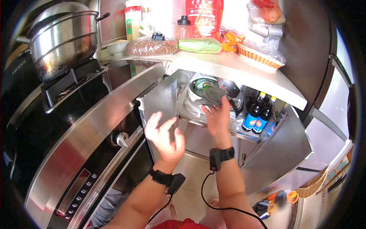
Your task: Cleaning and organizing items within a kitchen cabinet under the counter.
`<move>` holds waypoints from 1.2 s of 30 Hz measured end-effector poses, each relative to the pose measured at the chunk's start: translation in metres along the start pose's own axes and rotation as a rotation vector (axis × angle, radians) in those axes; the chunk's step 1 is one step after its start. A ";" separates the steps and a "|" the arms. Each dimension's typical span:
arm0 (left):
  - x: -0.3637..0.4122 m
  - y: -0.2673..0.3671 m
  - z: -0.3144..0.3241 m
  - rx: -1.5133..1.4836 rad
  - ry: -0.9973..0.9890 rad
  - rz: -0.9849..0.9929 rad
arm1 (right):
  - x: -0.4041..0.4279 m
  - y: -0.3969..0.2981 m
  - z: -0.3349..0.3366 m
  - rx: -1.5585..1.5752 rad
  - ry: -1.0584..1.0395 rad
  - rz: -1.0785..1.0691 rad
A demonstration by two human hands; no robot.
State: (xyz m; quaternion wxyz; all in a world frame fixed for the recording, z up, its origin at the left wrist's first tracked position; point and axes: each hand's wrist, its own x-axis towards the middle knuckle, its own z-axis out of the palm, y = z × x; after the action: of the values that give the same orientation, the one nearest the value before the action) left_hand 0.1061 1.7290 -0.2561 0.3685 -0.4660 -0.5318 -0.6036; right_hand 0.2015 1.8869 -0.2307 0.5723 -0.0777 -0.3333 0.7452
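My right hand [219,118] reaches into a low cupboard with a dark grey cloth [215,96] at its fingertips. Behind the cloth, and partly covered by it, is a white round bowl [192,89] with something green and glassy in it. To the right of that hand, two dark bottles with blue labels and yellow caps stand on the cupboard shelf [246,135]; the nearer-left bottle [251,116] leans in view beside the other bottle [263,117]. My left hand [165,138] is raised before the left cupboard door [162,107], fingers apart, holding nothing.
Left is a gas stove with a steel steamer pot [64,45] and a control knob [122,139]. The countertop [206,61] carries a bag of reddish grains [151,47], a pale green gourd [200,45] and a wicker basket [258,56]. The right cupboard door [277,151] juts outward.
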 end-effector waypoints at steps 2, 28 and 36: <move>0.003 -0.009 -0.010 0.049 0.049 -0.026 | 0.019 0.031 0.004 0.023 0.051 -0.076; 0.001 -0.044 -0.003 -0.569 0.094 -0.229 | 0.038 0.126 0.066 -0.889 -0.114 -0.679; 0.005 -0.041 -0.003 -0.544 0.095 -0.240 | 0.125 0.096 0.057 -0.841 -0.142 -0.398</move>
State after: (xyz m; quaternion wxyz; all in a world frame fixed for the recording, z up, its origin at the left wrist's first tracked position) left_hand 0.0659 1.7329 -0.2635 0.1806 -0.4528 -0.3837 -0.7843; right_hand 0.0544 1.9650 -0.2102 0.5986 -0.1864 -0.6531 0.4247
